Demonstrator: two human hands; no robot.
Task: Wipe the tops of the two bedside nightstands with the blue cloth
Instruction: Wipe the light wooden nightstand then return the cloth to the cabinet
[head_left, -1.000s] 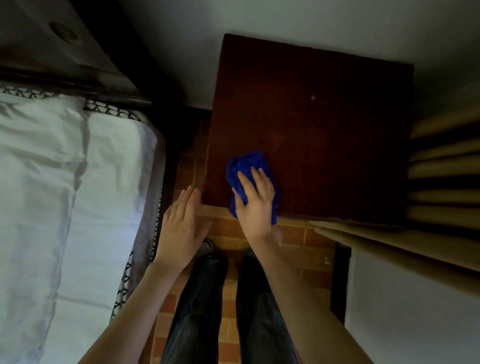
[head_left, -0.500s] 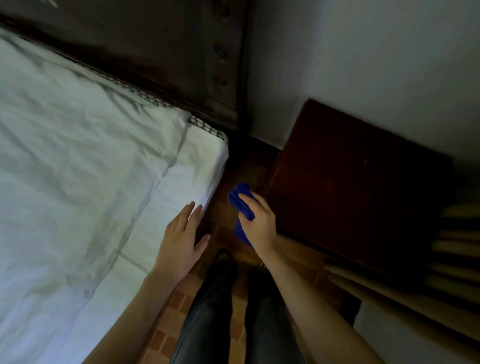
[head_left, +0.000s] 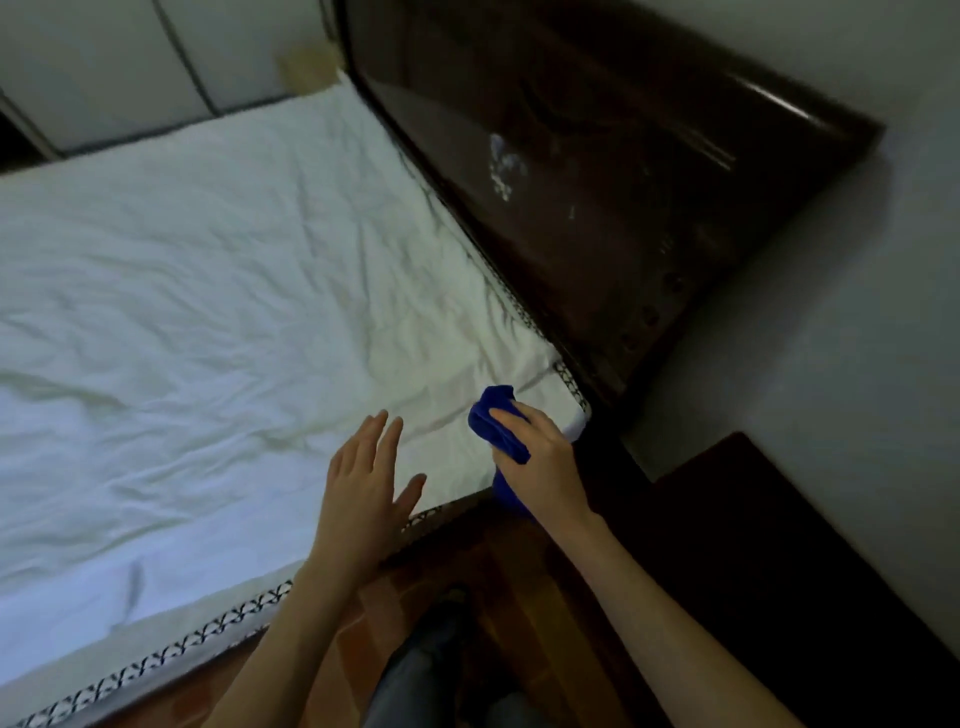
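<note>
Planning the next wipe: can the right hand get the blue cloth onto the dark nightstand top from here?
Probably yes. The right hand grips the blue cloth over the corner of the bed; the nightstand top lies close on its right, and nothing shows between them.

Left hand and right hand on bare forearms, dark grey trousers, possibly jeans, dark shoe

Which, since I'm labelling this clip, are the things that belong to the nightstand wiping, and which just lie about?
Job: blue cloth, gripped by the right hand; dark nightstand at right.
Lying about: bed with white sheet; dark headboard; left hand, open above the bed edge.
</note>
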